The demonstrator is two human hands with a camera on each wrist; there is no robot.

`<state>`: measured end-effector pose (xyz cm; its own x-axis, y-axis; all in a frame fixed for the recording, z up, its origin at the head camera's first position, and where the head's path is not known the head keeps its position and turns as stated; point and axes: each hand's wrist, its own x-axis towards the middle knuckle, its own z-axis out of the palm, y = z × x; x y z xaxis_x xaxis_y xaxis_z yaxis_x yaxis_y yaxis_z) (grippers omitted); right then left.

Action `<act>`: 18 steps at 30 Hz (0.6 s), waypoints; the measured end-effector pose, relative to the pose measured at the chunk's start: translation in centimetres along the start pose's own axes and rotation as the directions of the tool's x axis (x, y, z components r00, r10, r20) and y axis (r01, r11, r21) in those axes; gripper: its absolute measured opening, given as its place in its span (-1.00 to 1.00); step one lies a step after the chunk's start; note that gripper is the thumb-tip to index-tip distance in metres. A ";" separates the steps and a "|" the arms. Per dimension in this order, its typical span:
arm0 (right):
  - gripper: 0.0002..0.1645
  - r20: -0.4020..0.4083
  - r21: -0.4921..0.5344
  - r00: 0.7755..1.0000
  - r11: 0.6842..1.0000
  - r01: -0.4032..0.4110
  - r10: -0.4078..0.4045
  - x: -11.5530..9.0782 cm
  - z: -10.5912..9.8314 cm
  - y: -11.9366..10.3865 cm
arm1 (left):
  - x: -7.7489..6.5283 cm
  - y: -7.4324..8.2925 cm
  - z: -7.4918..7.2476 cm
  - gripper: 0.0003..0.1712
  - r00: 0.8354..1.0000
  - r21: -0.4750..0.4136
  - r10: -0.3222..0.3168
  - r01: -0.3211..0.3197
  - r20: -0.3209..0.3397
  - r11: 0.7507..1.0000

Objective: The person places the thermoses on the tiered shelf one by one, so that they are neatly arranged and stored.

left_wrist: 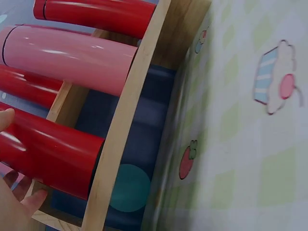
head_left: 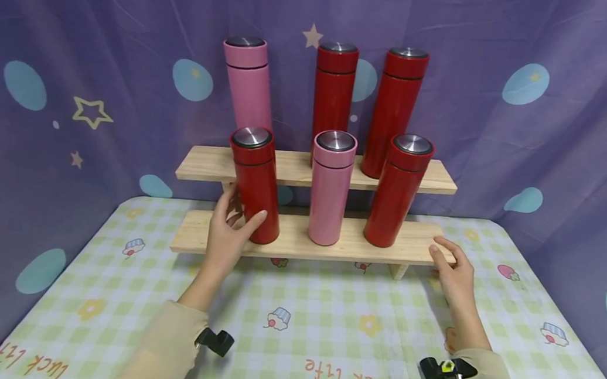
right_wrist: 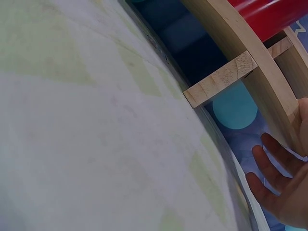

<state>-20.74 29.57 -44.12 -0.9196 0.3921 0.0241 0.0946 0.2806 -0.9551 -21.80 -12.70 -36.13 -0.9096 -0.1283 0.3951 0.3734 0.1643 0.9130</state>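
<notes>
My left hand [head_left: 226, 231] holds the front-left red thermos [head_left: 257, 189] low on its body, thumb across the front and fingers round its left side. In the left wrist view this thermos [left_wrist: 48, 149] stands on the lower board, with fingertips showing past its side. My right hand [head_left: 454, 270] grips the right end of the two-tier wooden shelf [head_left: 421, 245]. In the right wrist view a digit lies on the board's edge [right_wrist: 284, 110] while the other fingers [right_wrist: 269, 163] curve loosely below it. A pink thermos [head_left: 329, 197] and another red thermos [head_left: 400, 190] share the lower tier.
On the upper tier [head_left: 199, 162] stand a pink thermos [head_left: 247, 86] at left and two red ones, one in the middle [head_left: 334, 92] and one at right [head_left: 398, 102]. A checked cloth [head_left: 327, 308] covers the table. Behind hangs a purple curtain [head_left: 117, 53].
</notes>
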 end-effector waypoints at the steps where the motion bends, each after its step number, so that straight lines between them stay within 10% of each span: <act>1: -0.31 0.001 -0.014 1.000 1.000 0.009 -0.009 0.0 0.0 0.0 | -0.2 -0.1 -0.1 -0.16 1.000 0.001 0.005 -0.005 -0.004 1.000; 18: -0.29 -0.024 -0.126 0.999 0.991 0.035 -0.038 -0.5 -0.9 0.1 | -4.2 -0.5 -0.4 -0.29 0.996 0.046 0.083 -0.082 -0.032 0.996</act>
<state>-19.92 30.17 -43.93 -0.9133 0.4017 0.0676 0.1097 0.4025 -0.9088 -18.09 -12.58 -38.21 -0.8690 -0.1458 0.4728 0.4378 0.2187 0.8721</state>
